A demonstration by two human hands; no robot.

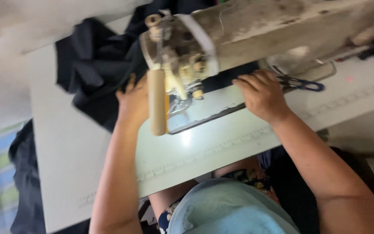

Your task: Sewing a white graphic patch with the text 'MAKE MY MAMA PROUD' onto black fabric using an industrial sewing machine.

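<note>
The left hand (133,102) lies flat with fingers loosely spread on the dark fabric (96,65), which is bunched on the white table (66,147) left of the sewing machine (221,39) and runs under its head. The right hand (262,95) rests palm down, fingers together, on the machine bed, just beside blue-handled scissors (304,83). Bare tabletop lies open toward the near edge.

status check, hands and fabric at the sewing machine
Left hand flat on dark fabric. Right hand presses beside machine head. Scissors near right fingers.
</note>
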